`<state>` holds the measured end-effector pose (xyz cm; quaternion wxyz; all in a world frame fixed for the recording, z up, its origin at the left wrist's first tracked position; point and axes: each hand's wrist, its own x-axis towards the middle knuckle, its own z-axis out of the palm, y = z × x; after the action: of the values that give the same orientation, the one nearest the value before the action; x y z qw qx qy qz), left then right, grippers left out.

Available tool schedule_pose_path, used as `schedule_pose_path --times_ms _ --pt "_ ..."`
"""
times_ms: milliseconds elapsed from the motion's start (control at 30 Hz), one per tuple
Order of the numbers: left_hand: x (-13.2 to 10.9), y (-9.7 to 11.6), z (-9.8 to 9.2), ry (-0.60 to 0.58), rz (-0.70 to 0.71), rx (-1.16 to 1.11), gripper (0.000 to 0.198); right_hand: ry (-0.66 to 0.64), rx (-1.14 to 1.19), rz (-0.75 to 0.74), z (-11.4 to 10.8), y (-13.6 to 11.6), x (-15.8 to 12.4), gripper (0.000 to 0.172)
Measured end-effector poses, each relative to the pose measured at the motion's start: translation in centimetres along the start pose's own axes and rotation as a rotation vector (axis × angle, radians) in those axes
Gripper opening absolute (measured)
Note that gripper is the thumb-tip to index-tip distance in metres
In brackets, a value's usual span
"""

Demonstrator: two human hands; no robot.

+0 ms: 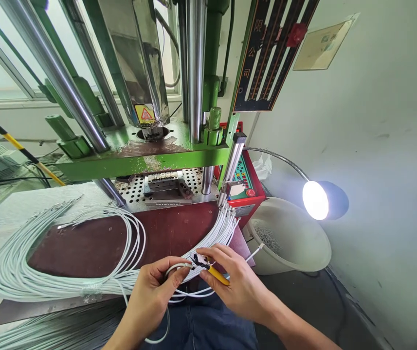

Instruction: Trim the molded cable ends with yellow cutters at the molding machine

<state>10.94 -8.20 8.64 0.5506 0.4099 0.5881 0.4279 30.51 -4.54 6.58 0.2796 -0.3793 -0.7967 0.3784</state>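
Observation:
My left hand (153,291) is closed, pinching the end of a white cable (173,268) between thumb and fingers. My right hand (235,282) is closed round small yellow-handled cutters (211,271), whose dark jaws meet the cable end just by my left fingertips. Both hands hover at the front edge of a dark red work plate (95,243). A large looped bundle of white cables (47,272) lies on the plate to the left. More cable ends (226,221) fan out towards the machine's right corner.
A green press machine (146,155) with steel columns stands behind the plate, with a metal mould (166,188) on its perforated bed. A red control box (246,187) is at the right. A white bucket (292,238) sits beside it, under a lit gooseneck lamp (317,199).

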Motion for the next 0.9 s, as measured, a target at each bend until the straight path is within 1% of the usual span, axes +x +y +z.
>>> schedule_pose_path --times_ms 100,200,300,400,533,700,900 --pt "-0.2 0.3 -0.2 -0.011 0.017 0.073 0.027 -0.057 -0.168 -0.041 -1.1 0.3 -0.2 0.035" --pt "-0.2 0.3 0.0 -0.002 0.054 0.125 0.023 -0.08 -0.264 -0.083 -1.5 0.5 -0.4 0.037" --pt "-0.2 0.4 0.2 -0.008 0.083 0.17 0.022 -0.066 -0.317 -0.119 -1.5 0.7 -0.5 0.037" --pt "-0.2 0.5 0.2 0.002 0.106 0.209 0.02 -0.026 -0.367 -0.15 -1.3 0.9 -0.5 0.036" --pt "0.1 0.5 0.2 0.008 0.117 0.216 0.022 0.016 -0.438 -0.189 -1.1 1.1 -0.3 0.037" --pt "0.3 0.5 0.1 0.014 0.129 0.233 0.025 0.043 -0.486 -0.212 -1.1 1.2 -0.3 0.038" --pt "0.2 0.5 0.1 0.002 0.147 0.25 0.024 0.011 -0.44 -0.228 -1.2 1.5 -0.3 0.031"
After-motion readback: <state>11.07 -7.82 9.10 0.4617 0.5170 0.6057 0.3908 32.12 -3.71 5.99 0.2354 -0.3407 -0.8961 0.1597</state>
